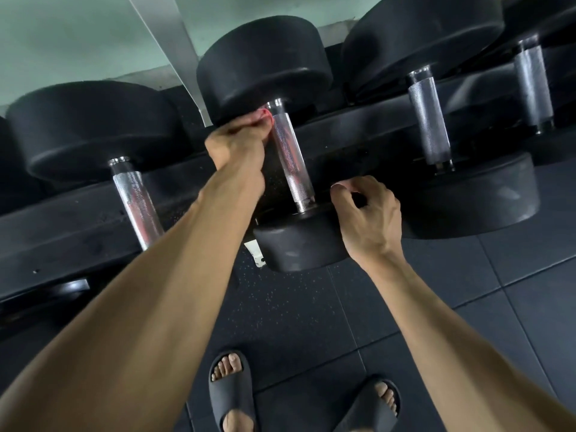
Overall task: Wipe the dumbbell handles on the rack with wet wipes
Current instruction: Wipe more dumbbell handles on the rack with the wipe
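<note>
Left hand (237,141) grips handle (288,157) — perhaps pinching wipe (265,115)

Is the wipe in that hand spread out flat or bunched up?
Bunched up. The left hand grips it beside the top of the middle dumbbell's handle; only a small crumpled pinkish tuft of wipe shows past the fingers.

Dark speckled rubber floor tiles (311,313) lie below a pale green wall (78,35) in dim light.

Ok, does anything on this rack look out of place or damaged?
Nothing looks damaged. The dumbbells sit in a row on the rack. Only oddity: a small white tag hangs below the rack edge beside the middle dumbbell; what it is cannot be told.
</note>
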A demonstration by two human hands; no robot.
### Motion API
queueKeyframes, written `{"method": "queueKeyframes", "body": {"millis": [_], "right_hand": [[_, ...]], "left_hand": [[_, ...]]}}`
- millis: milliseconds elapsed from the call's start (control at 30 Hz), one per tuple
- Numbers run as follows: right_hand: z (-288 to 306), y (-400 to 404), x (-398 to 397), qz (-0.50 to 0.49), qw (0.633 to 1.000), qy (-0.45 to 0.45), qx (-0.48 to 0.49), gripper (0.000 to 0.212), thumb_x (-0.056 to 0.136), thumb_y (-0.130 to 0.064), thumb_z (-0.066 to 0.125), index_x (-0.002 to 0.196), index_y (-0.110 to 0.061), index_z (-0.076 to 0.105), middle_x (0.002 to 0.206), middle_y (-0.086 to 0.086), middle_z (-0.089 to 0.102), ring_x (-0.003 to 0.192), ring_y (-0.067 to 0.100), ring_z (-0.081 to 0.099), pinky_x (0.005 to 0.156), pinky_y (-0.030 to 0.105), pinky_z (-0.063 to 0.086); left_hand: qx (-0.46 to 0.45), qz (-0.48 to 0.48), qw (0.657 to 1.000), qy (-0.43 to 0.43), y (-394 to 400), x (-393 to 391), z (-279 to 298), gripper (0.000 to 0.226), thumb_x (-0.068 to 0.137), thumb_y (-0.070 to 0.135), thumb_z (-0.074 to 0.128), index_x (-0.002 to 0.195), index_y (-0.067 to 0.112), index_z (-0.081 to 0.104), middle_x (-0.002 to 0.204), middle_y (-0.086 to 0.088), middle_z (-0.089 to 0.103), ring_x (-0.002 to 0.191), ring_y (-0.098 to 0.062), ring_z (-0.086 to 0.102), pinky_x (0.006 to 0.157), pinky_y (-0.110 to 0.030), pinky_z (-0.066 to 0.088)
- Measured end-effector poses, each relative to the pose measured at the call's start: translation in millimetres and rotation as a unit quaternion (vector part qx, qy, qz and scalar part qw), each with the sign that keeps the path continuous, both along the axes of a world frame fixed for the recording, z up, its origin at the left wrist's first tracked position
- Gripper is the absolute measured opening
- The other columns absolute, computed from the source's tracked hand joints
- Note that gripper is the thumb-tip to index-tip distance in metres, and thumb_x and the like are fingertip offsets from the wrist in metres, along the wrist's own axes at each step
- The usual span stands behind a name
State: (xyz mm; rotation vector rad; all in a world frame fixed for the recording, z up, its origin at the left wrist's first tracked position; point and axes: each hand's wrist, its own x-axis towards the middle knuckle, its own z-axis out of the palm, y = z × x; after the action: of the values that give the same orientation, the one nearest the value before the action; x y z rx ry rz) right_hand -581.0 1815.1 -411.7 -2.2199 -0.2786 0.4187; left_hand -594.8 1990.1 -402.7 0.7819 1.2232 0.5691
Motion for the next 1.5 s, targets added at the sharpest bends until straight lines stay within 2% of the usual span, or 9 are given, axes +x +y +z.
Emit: {"method": "queueKeyframes", "body": {"millis": [167, 333, 533, 700, 900, 1067, 1267, 1433, 1500], "right_hand": [[2, 0, 0, 0.0, 1.0, 0.003, 0.006, 0.033, 0.078, -0.041, 0.045, 0.081, -0.023, 0.073, 0.089, -0.016, 0.066, 0.096, 0.012, 0.059, 0.084, 0.032, 0.047], [1, 0, 0, 0.0, 1.0, 0.001, 0.0, 0.036, 0.079, -0.041, 0.045, 0.088, -0.021, 0.074, 0.093, -0.017, 0.067, 0.1, 0.011, 0.059, 0.087, 0.03, 0.045], [3, 1, -1, 0.001, 1.0, 0.008, 0.003, 0.033, 0.079, -0.042, 0.046, 0.084, -0.024, 0.073, 0.093, -0.016, 0.066, 0.098, 0.011, 0.059, 0.087, 0.032, 0.047], [2, 1, -1, -0.002, 1.0, 0.0, 0.007, 0.031, 0.081, -0.041, 0.048, 0.086, -0.023, 0.073, 0.088, -0.021, 0.064, 0.098, 0.011, 0.06, 0.091, 0.034, 0.048], [4, 1, -1, 0.001, 1.0, 0.004, 0.001, 0.035, 0.079, -0.043, 0.046, 0.082, -0.022, 0.073, 0.091, -0.014, 0.067, 0.098, 0.013, 0.06, 0.083, 0.029, 0.044], [3, 0, -1, -0.002, 1.0, 0.006, 0.002, 0.033, 0.08, -0.04, 0.047, 0.083, -0.021, 0.074, 0.085, -0.02, 0.063, 0.095, 0.011, 0.06, 0.084, 0.028, 0.044], [3, 1, -1, -0.008, 1.0, 0.01, 0.003, 0.031, 0.08, -0.042, 0.048, 0.079, -0.021, 0.071, 0.087, -0.017, 0.064, 0.095, 0.013, 0.061, 0.082, 0.029, 0.045], [5, 0, -1, -0.007, 1.0, 0.015, 0.011, 0.028, 0.081, -0.039, 0.05, 0.082, -0.023, 0.073, 0.088, -0.018, 0.066, 0.096, 0.011, 0.061, 0.087, 0.033, 0.049], [6, 0, -1, -0.009, 1.0, 0.018, 0.011, 0.023, 0.083, -0.037, 0.052, 0.081, -0.025, 0.072, 0.088, -0.018, 0.066, 0.095, 0.012, 0.062, 0.09, 0.038, 0.05]], "left_hand": [[0.064, -0.152, 0.984, 0.064, -24, -37, -7, 0.023, 0.074, -0.005, 0.08, 0.073, 0.017, 0.074, 0.083, 0.003, 0.077, 0.087, -0.01, 0.074, 0.09, -0.03, 0.057], [0.044, -0.043, 0.998, 0.03, 3, -2, 0, 0.02, 0.075, -0.006, 0.078, 0.073, 0.013, 0.073, 0.08, 0.0, 0.076, 0.078, -0.007, 0.073, 0.084, -0.027, 0.059], [0.102, -0.196, 0.973, 0.067, -28, -43, -6, 0.021, 0.073, -0.004, 0.081, 0.075, 0.016, 0.074, 0.079, 0.007, 0.075, 0.085, -0.004, 0.072, 0.086, -0.022, 0.057], [0.057, -0.066, 0.995, 0.044, -2, -8, 4, 0.018, 0.079, -0.005, 0.076, 0.077, 0.013, 0.073, 0.078, 0.005, 0.073, 0.076, -0.003, 0.071, 0.082, -0.023, 0.059], [0.066, -0.33, 0.926, 0.173, -43, -64, 0, 0.015, 0.076, 0.008, 0.083, 0.073, 0.021, 0.076, 0.074, 0.006, 0.075, 0.068, -0.005, 0.07, 0.072, -0.018, 0.058], [0.023, -0.138, 0.988, 0.059, -16, -32, 3, 0.017, 0.077, -0.008, 0.076, 0.074, 0.008, 0.071, 0.068, 0.002, 0.072, 0.066, -0.007, 0.07, 0.077, -0.024, 0.06], [0.086, -0.343, 0.918, 0.182, -43, -62, -4, 0.016, 0.07, 0.008, 0.086, 0.071, 0.019, 0.075, 0.08, 0.002, 0.075, 0.074, -0.009, 0.069, 0.077, -0.023, 0.059], [0.155, -0.225, 0.956, 0.109, -29, -41, -3, 0.016, 0.073, 0.002, 0.083, 0.077, 0.015, 0.075, 0.074, 0.012, 0.071, 0.066, 0.007, 0.067, 0.072, -0.009, 0.053], [0.176, -0.269, 0.939, 0.123, -31, -43, -5, 0.016, 0.072, 0.003, 0.084, 0.077, 0.015, 0.075, 0.074, 0.013, 0.071, 0.065, 0.01, 0.065, 0.071, -0.007, 0.051]]}}
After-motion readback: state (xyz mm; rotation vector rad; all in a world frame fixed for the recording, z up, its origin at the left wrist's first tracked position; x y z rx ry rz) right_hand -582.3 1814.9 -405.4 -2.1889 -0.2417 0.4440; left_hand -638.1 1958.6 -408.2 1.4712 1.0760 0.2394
